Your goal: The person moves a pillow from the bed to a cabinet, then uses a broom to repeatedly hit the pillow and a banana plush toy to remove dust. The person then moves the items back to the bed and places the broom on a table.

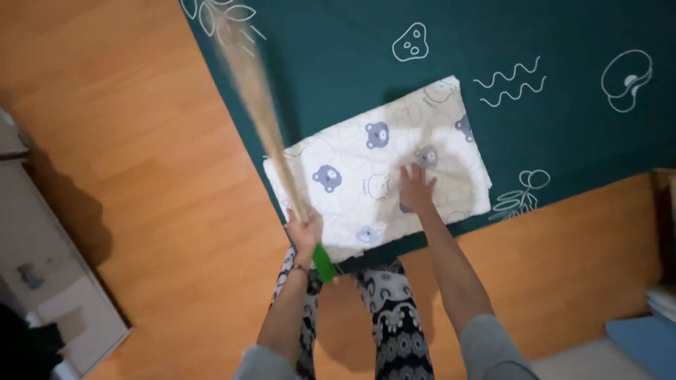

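Floorboards of warm orange-brown wood fill most of what I see below me, running from the upper left down past my feet. Over them lies a dark green mat printed with thin white line drawings: leaves, wavy lines, a mushroom shape and a small sprig near its lower edge. On the mat, close to its near edge, sits a folded cream cloth patterned with small bear faces in blue-grey and outline; it lies flat, turned a little askew to the mat's border, with its near corner reaching almost to my legs. My right hand is spread open, palm down, fingers splayed, pressing on the cloth's near half. My left hand is closed tight around the handle of a straw broom, whose pale bristles are blurred and stretch up and away across the mat's left edge; a green band of the handle shows just below my fist. I am wearing patterned black-and-white trousers and grey sleeves. At the far left stands a pale piece of furniture casting a shadow on the boards, and at the lower right corner I can make out a blue object with something white stacked beside it.
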